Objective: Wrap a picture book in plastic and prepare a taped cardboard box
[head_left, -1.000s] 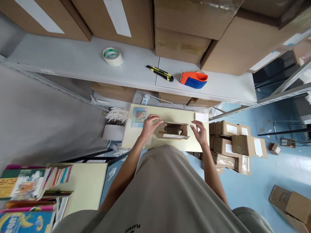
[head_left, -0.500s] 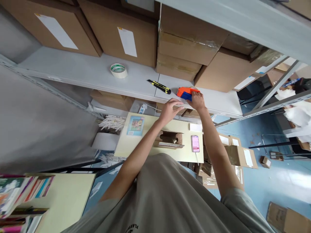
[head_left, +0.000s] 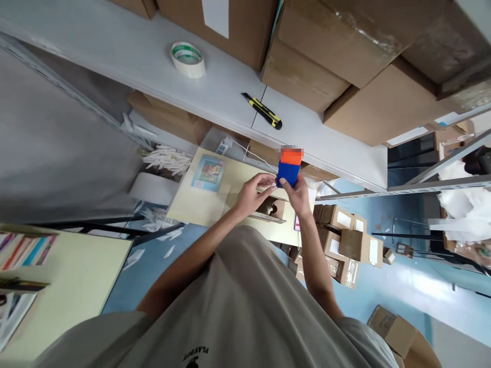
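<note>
My right hand (head_left: pixel 298 195) is closed around an orange-and-blue tape dispenser (head_left: pixel 288 173), its thumb on the blue face. The dispenser is upright in front of the shelf edge, with its orange end up; its very top is blurred out. Just left of it, my left hand (head_left: pixel 253 194) has its fingers curved and its thumb apart, the fingertips close to the dispenser's left side. Whether they touch it I cannot tell. Below both hands, an open narrow cardboard box (head_left: pixel 268 209) lies on the pale yellow table (head_left: pixel 180 207), partly hidden by my hands.
On the grey shelf (head_left: pixel 226 87) lie a yellow-and-black utility knife (head_left: pixel 264 111) and a roll of white tape (head_left: pixel 187 60). Large cartons (head_left: pixel 307 76) stand behind them. A blue-covered book (head_left: pixel 209 173) and a phone (head_left: pixel 297 224) are on the table. Several boxes (head_left: pixel 347 245) are stacked at right.
My right hand has lifted the tape dispenser off the shelf and brought it nearer to me, turned upright. My left hand has drawn back with it. The view has shifted.
</note>
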Available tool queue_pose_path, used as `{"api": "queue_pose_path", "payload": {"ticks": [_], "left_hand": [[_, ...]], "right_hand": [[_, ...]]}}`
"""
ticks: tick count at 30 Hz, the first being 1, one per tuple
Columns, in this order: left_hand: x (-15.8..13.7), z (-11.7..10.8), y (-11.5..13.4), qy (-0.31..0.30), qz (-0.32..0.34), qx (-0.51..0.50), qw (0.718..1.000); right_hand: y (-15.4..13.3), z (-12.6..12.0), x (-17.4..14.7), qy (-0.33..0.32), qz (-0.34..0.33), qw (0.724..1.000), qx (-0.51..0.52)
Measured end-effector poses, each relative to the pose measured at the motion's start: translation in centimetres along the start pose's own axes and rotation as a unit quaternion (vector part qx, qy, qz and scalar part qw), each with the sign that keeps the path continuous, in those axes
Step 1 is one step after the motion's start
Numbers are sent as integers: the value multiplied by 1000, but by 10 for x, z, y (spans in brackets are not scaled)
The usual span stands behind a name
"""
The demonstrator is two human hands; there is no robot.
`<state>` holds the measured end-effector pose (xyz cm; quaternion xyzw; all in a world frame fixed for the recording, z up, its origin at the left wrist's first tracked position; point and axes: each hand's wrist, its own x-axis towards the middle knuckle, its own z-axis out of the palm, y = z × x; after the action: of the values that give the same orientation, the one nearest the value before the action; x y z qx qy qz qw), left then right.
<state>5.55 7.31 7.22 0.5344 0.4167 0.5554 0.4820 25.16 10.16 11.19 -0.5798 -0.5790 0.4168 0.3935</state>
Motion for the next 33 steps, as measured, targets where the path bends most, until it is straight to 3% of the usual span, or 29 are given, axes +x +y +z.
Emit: {"api": "queue_pose_path", "payload": {"ticks": [4, 9, 14, 20, 26, 33], "left_hand": [[-32, -7, 5, 26, -21, 4, 999], [-58, -23, 11, 12, -32, 35, 999], [-67, -50, 23, -2, -59, 6, 998], [-50, -84, 46, 9, -119, -38, 992], [-38, -87, 62, -12, -116, -31, 993], [-45, -90, 49, -8, -155, -21, 988]], "right_hand": [[-1, 29, -41, -37, 32, 996, 71], [-3, 39, -58, -60, 47, 997, 13], [-7, 27, -69, -109, 42, 989, -88], [-21, -2, -67, -203, 15, 961, -185], [-36, -15, -57, -297, -15, 920, -254], [-52, -14, -46, -351, -27, 893, -281]]}}
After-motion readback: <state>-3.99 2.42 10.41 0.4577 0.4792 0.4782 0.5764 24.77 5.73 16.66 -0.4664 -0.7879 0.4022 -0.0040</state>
